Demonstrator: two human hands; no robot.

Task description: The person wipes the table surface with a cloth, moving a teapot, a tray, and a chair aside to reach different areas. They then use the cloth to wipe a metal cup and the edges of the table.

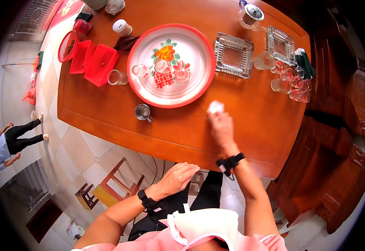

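My right hand [221,127] rests on the brown wooden table [249,125] and presses a small white cloth or tissue [215,107] against its top, just right of the round red-rimmed tray [199,46]. The tray has a flower print and carries three small clear glasses [162,67]. My left hand [178,175] hovers below the table's near edge with fingers loosely together, holding nothing. Both wrists wear black bands.
A steel mug [142,112] and a glass [116,77] stand left of the tray, beside red plastic baskets [92,60]. Two glass dishes [233,55], a glass teapot [249,16] and several small glasses [293,83] fill the right side. A stool [115,186] stands below; another person [11,142] walks at far left.
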